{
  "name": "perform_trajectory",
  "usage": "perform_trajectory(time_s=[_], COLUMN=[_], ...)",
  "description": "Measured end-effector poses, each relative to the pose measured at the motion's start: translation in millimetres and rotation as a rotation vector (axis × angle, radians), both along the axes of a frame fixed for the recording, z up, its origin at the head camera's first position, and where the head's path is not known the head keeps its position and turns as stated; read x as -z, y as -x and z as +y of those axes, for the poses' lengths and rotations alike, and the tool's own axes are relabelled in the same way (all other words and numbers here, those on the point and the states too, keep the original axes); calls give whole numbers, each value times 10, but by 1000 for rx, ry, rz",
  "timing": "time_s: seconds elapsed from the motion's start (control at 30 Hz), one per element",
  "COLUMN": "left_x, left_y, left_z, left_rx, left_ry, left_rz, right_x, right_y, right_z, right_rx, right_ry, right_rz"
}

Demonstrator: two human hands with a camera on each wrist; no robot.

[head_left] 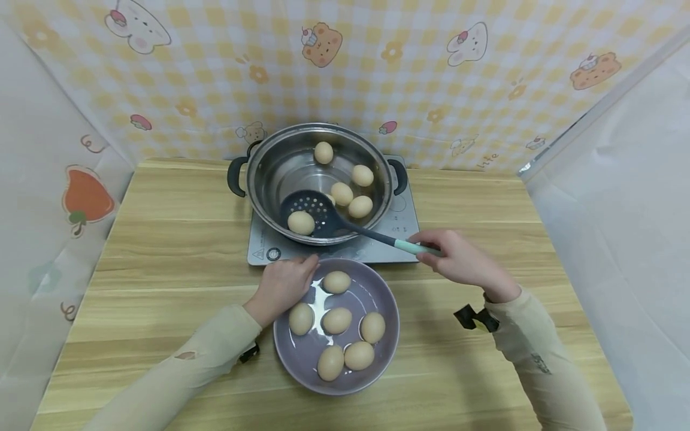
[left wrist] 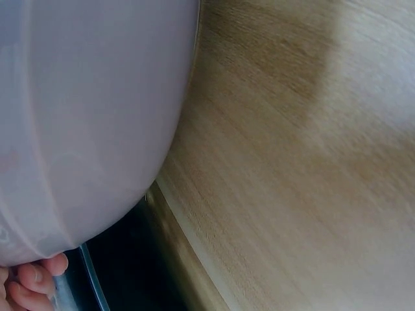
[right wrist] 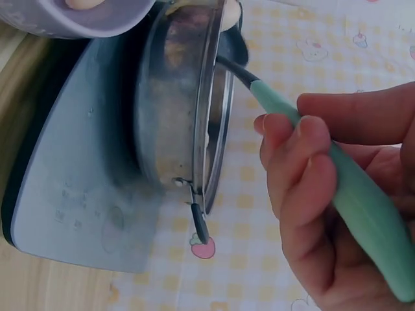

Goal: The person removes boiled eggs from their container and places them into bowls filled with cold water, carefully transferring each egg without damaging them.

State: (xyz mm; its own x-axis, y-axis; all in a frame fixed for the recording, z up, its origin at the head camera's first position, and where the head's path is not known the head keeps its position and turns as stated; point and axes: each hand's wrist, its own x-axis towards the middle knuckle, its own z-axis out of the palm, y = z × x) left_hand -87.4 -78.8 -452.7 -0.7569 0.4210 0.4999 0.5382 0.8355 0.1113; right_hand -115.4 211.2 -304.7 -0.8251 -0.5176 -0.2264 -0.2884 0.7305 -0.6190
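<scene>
The right grip (head_left: 463, 260) curls round a skimmer (head_left: 353, 226) carrying an egg (head_left: 300, 223) over the pot (head_left: 277, 173) to its left, while the left grip (head_left: 284, 284) pinches the bowl (head_left: 302, 359) on its right.

Near the far edge of the bench (head_left: 178, 251), the skimmer (head_left: 325, 220) is hiding most of one egg (head_left: 330, 199), the pot (head_left: 288, 161) is covering the middle of the cooker (head_left: 261, 236), and its printing (head_left: 274, 254) is showing too small to read. The left hand (head_left: 284, 281) is masking some rim of the bowl (head_left: 380, 293); the left wrist view is cutting both off.
</scene>
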Motion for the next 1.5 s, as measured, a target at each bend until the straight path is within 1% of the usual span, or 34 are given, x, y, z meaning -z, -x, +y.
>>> perform_trajectory(time_s=[0.13, 0.27, 0.4, 0.6, 0.8, 1.0, 1.2, 1.37, 1.5], left_x=[-7, -18, -22, -21, -2, 5, 5, 14, 17], left_y=[-1, -3, -3, 1, 2, 5, 7, 10, 16], left_z=[-1, -2, -5, -2, 1, 0, 1, -5, -10], left_rx=[3, 6, 8, 13, 12, 3, 2, 9, 17], left_ry=[-4, -3, 2, -8, -15, -9, -7, -10, -15], left_rz=[0, -12, -9, -5, 0, -2, -5, -6, -6], right_x=[7, 11, 12, 34, -3, -104, -190, -258, -319], right_y=[19, 47, 81, 116, 107, 54, -23, -122, -257], right_z=[-31, -49, -67, -94, -62, 25, 179, 353, 508], right_rx=[29, 48, 65, 65, 61, 62, 70, 51, 26], right_ry=[-5, -10, -8, -4, 49, 89, 116, 124, 139], right_rz=[-59, -90, -116, -101, -99, -92, -92, -39, 6])
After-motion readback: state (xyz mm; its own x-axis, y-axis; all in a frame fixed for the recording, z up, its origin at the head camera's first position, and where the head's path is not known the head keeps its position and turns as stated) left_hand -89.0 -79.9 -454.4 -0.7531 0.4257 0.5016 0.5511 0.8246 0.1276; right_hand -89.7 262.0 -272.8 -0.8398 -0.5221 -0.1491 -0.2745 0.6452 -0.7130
